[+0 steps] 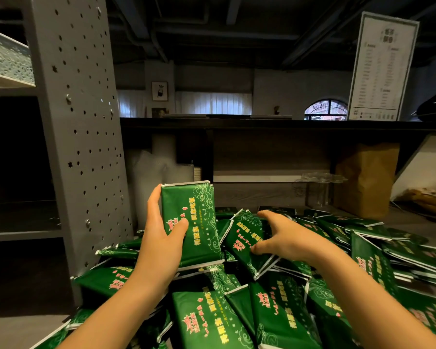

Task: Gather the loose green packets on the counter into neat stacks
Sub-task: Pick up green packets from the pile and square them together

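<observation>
Left hand (161, 230) gripped an upright bundle (191, 217); right hand (285, 238) grasped a tilted packet (242, 238) just right of it. A hasty pull would probably have slid the loose pile (212, 318).

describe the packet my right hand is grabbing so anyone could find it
Right of the grey perforated post lies a heap of green packets. Mid-heap the left hand holds an upright bundle; the tilted packet just right of it is the one. Unlike its flatter neighbours, it leans on edge in the grip of the right hand.
</observation>
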